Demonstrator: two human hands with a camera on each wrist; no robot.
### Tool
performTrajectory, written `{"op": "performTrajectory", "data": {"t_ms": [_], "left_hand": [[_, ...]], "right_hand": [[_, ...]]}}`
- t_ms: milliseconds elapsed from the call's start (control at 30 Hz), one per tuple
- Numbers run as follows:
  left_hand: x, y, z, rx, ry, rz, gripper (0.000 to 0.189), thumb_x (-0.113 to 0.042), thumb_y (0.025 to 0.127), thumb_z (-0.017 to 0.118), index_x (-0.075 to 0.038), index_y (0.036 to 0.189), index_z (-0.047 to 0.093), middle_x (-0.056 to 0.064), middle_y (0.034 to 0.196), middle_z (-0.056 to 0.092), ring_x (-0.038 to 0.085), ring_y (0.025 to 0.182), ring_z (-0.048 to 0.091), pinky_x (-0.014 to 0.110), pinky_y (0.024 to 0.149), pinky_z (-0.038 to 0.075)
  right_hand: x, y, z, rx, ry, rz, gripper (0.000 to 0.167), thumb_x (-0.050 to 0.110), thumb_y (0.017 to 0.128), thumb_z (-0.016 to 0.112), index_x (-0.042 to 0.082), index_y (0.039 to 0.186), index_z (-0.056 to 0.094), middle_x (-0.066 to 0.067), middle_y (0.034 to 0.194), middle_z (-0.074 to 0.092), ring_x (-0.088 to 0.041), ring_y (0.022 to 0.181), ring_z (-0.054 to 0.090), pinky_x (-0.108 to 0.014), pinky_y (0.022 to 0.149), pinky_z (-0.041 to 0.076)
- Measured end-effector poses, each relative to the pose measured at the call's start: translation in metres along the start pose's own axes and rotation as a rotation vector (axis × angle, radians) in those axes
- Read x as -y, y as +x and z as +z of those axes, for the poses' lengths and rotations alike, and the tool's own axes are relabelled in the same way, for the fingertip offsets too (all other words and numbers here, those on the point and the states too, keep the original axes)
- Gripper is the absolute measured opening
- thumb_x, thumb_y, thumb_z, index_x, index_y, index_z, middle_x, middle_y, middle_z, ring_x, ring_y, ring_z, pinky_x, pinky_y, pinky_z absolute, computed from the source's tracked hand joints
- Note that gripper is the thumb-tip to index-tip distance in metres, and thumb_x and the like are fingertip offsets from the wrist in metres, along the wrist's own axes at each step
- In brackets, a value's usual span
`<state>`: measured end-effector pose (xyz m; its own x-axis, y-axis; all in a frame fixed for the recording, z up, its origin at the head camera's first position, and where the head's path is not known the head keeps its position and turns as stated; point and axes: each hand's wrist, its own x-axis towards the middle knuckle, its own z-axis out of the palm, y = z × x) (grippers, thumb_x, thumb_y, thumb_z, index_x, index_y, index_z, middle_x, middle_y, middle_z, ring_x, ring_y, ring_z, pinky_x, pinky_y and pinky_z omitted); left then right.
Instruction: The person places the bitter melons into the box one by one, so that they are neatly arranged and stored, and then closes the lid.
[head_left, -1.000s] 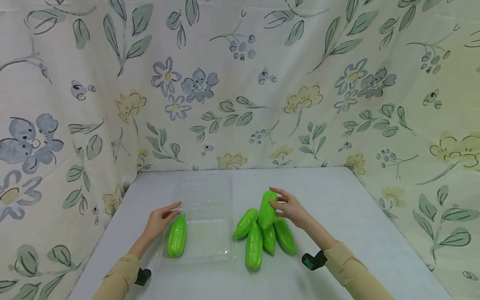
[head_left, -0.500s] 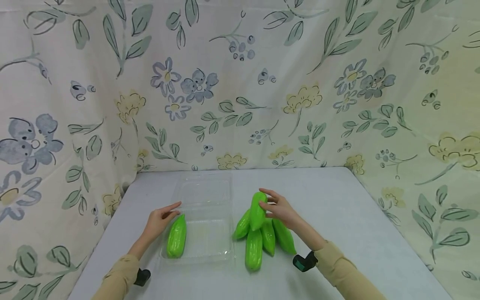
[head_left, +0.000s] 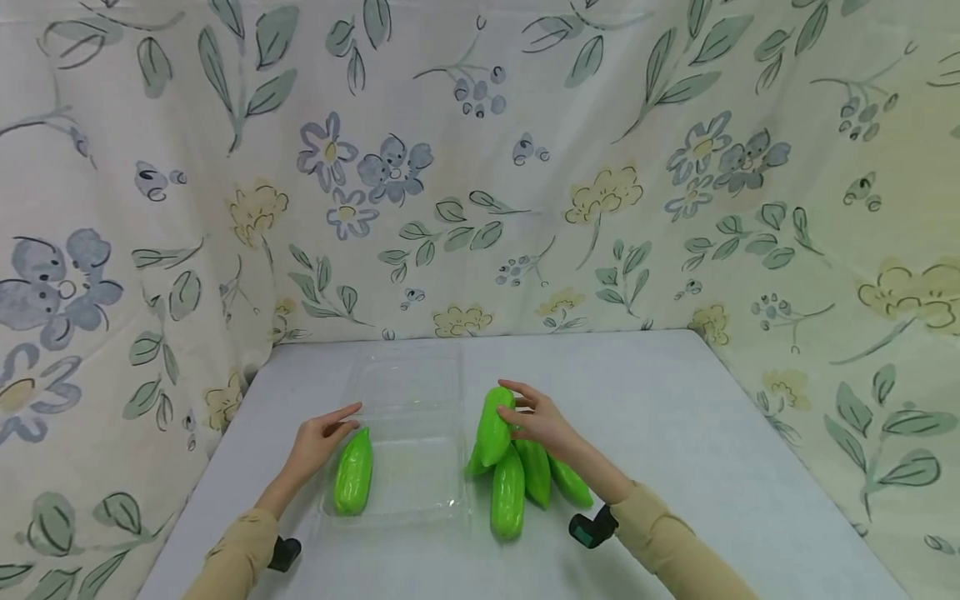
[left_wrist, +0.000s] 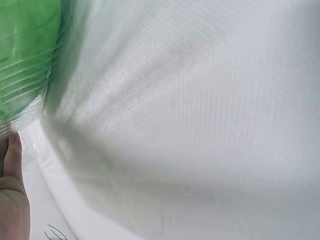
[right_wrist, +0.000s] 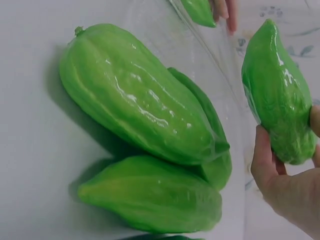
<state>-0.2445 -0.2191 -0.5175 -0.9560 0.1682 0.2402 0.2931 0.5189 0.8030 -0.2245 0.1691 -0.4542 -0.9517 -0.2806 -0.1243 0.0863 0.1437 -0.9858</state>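
In the head view my right hand (head_left: 542, 423) grips a shiny green gourd-like vegetable (head_left: 495, 425) with a pointed tip, held up over a small pile. The right wrist view shows this held vegetable (right_wrist: 275, 95) tip upward, between thumb and fingers. Several similar vegetables (head_left: 508, 496) lie beneath and beside it on the table. My left hand (head_left: 318, 437) holds the left edge of a clear plastic box (head_left: 420, 512). One green vegetable (head_left: 354, 475) lies lengthwise inside, along that side. In the left wrist view a digit (left_wrist: 15, 157) meets the box wall; the other fingers are hidden.
The box's clear lid (head_left: 411, 379) is folded back flat behind its base, farther from me. A white cloth covers the table (head_left: 637, 400). Behind and at both sides hangs a flower-patterned curtain (head_left: 480, 167).
My right hand has carried the held vegetable leftward over the pile, closer to the box's right side, and slightly lower. The left hand and the vegetable in the box have stayed put.
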Motion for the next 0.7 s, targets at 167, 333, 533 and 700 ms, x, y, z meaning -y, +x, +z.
{"op": "performTrajectory", "data": {"t_ms": [167,333,533,700], "left_hand": [[-0.001,0.000,0.000,-0.005,0.000,0.008,0.036,-0.012,0.093,0.061,-0.009,0.128,0.060,0.018,0.111,0.069,0.023,0.094,0.069,0.014,0.074,0.050],[-0.001,0.000,0.000,-0.013,0.010,0.020,0.035,-0.012,0.093,0.061,-0.008,0.128,0.061,0.017,0.112,0.069,0.014,0.092,0.069,0.014,0.074,0.050],[0.001,0.001,0.001,-0.017,0.009,0.027,0.035,-0.012,0.092,0.061,-0.007,0.127,0.061,0.018,0.112,0.069,0.007,0.090,0.068,0.014,0.073,0.050],[0.002,0.001,0.001,-0.026,0.020,0.032,0.035,-0.012,0.093,0.061,-0.009,0.127,0.061,0.017,0.112,0.069,0.009,0.090,0.069,0.014,0.073,0.050]], "right_hand": [[0.002,0.002,0.009,-0.011,0.021,0.008,0.053,0.018,0.093,0.062,0.018,0.143,0.042,-0.021,0.125,0.050,-0.016,0.093,0.060,-0.036,0.078,0.055],[0.004,0.002,0.018,-0.007,0.017,0.000,0.054,0.017,0.093,0.061,0.017,0.143,0.042,-0.023,0.126,0.050,-0.016,0.093,0.059,-0.034,0.076,0.056],[0.007,0.004,0.028,0.001,0.031,0.009,0.053,0.018,0.093,0.062,0.019,0.142,0.044,-0.022,0.126,0.051,-0.016,0.093,0.060,-0.034,0.076,0.056],[0.009,0.008,0.037,0.026,0.034,0.005,0.053,0.019,0.093,0.062,0.017,0.143,0.043,-0.023,0.127,0.050,-0.018,0.096,0.059,-0.034,0.077,0.056]]}}
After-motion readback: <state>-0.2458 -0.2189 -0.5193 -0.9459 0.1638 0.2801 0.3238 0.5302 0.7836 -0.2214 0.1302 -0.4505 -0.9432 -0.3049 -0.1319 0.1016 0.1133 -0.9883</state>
